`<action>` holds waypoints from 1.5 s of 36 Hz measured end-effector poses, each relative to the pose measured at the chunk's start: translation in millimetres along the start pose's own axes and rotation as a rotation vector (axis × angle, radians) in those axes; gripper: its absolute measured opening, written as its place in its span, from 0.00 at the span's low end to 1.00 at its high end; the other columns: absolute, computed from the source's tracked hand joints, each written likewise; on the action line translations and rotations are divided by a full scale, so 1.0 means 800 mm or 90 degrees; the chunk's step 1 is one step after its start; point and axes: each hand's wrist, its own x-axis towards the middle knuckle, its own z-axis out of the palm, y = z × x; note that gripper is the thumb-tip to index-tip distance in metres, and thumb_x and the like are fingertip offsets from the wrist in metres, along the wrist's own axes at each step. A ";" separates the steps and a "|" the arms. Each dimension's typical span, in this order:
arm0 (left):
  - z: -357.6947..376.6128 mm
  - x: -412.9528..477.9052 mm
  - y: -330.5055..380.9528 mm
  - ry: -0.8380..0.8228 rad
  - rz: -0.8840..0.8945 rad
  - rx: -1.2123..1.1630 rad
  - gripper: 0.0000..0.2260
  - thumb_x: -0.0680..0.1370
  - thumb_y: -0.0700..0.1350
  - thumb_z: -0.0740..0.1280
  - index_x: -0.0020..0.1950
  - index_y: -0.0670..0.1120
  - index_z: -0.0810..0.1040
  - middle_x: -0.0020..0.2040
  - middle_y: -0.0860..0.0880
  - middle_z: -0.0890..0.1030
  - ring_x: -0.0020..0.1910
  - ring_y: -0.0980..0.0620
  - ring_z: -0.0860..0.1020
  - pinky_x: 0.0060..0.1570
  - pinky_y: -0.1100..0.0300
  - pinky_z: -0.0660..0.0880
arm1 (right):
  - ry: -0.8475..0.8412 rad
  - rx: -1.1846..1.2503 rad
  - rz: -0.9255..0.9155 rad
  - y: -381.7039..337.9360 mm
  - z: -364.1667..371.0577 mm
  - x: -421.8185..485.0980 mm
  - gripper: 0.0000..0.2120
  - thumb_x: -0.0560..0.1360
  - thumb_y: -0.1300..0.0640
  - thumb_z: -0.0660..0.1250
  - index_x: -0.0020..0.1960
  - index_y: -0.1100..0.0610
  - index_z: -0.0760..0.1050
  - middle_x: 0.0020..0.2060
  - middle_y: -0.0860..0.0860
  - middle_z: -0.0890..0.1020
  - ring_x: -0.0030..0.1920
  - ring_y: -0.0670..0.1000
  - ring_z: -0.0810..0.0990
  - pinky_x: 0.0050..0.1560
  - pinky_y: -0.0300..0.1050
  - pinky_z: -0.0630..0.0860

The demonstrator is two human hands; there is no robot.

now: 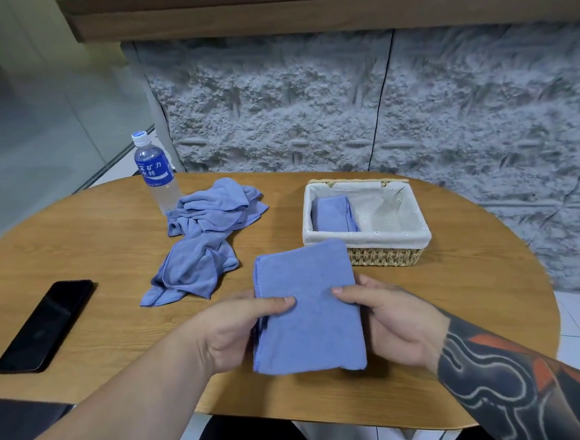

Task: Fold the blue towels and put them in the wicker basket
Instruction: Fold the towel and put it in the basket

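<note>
At desk centre, near edge: folded blue towel (306,308), a flat rectangle, raised above the desk (94,240) and held from both sides.
Left hand: left hand (234,326) grips the towel's left edge, thumb on top, fingers hidden beneath.
Right hand: right hand (392,322) grips the towel's right edge, thumb on top; forearm is tattooed.
Wicker basket: wicker basket (384,258) with white cloth liner sits at 1 o'clock from the held towel, just beyond its far corner.
Basket contents: one folded towel in the basket (332,213), lying against the left wall.
Unfolded towels: crumpled blue towels (200,239) in a heap on the desk at 11 o'clock from the held towel, apart from it.
Water bottle: water bottle (156,170), upright, blue label, white cap, at 11 o'clock beyond the heap, touching or just beside it.
Phone: black phone (45,326) lies flat, screen dark, at 9 o'clock, well apart from the towels.
</note>
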 end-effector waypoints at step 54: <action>0.060 0.003 0.030 -0.088 0.133 -0.018 0.11 0.71 0.39 0.72 0.50 0.47 0.88 0.48 0.42 0.86 0.37 0.46 0.83 0.30 0.54 0.78 | -0.104 -0.033 -0.114 -0.048 -0.044 -0.055 0.15 0.79 0.64 0.64 0.63 0.57 0.80 0.45 0.67 0.86 0.31 0.66 0.84 0.28 0.54 0.83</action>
